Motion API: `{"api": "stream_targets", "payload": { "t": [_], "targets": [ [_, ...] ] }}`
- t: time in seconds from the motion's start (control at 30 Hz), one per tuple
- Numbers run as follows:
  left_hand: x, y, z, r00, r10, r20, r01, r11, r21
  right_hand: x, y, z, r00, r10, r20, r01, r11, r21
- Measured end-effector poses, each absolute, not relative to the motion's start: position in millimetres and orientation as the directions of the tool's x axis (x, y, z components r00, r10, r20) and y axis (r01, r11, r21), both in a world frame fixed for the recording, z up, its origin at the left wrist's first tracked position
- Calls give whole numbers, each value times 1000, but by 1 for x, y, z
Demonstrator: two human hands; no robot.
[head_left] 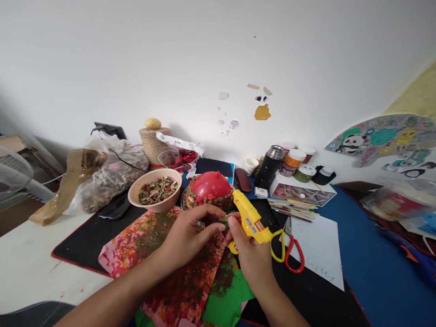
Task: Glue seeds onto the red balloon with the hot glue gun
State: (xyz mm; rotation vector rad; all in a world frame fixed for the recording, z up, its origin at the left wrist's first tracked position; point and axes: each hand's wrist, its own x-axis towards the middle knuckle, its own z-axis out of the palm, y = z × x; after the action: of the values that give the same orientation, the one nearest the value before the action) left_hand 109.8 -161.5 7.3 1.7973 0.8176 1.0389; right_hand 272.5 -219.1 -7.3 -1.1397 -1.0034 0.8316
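My right hand (255, 263) is wrapped round a yellow hot glue gun (245, 210), its nozzle pointing up and away from me. Between the thumb and forefinger of my left hand (189, 234) is a small greenish painted piece (225, 219), partly covered by fingers; my right fingertips reach close to it. Just beyond both hands, a red balloon (211, 185) has red and green painted pieces (200, 202) around its lower part. Left of it stands a pink bowl (133, 200) filled with similar flat, painted pieces (157, 190).
Paint-stained paper (184, 277) lies beneath my hands. Red-and-yellow scissors (294, 256) and white paper (323, 254) are to the right. Behind stand a black thermos (270, 168), paint jars (293, 159) and a twine spool (153, 147). A filled plastic bag (102, 181) sits left.
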Motion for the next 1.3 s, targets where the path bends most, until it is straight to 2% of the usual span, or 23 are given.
{"api": "stream_targets", "payload": {
  "t": [0.13, 0.23, 0.33, 0.43, 0.53, 0.63, 0.8, 1.03, 1.3],
  "targets": [
    [109, -161, 5, 411, 814, 410, 162, -508, 846, 272, -218, -12, 317, 923, 219, -23, 238, -971],
    [108, -162, 5, 404, 817, 411, 168, -508, 845, 271, -218, -16, 308, 925, 224, -30, 245, -969],
    [106, -162, 6, 399, 853, 337, 124, -414, 902, 271, -219, -17, 293, 936, 194, -53, 218, -975],
    [104, -158, 7, 410, 880, 240, -41, -245, 969, 273, -218, -15, 290, 936, 198, -77, 229, -970],
    [102, -152, 7, 460, 869, 181, -251, -68, 965, 277, -218, -13, 247, 942, 227, -117, 261, -958],
    [101, -149, 6, 479, 859, 180, -332, -13, 943, 281, -217, -12, 209, 946, 249, -177, 287, -941],
    [102, -153, 4, 465, 860, 212, -351, -41, 935, 287, -212, -16, 240, 941, 239, -140, 277, -951],
    [109, -159, 1, 579, 787, 211, -339, -2, 941, 291, -208, -25, 251, 938, 239, -92, 269, -959],
    [110, -160, 1, 592, 773, 229, -352, -8, 936, 291, -209, -36, 256, 935, 246, -77, 273, -959]
  ]
}}
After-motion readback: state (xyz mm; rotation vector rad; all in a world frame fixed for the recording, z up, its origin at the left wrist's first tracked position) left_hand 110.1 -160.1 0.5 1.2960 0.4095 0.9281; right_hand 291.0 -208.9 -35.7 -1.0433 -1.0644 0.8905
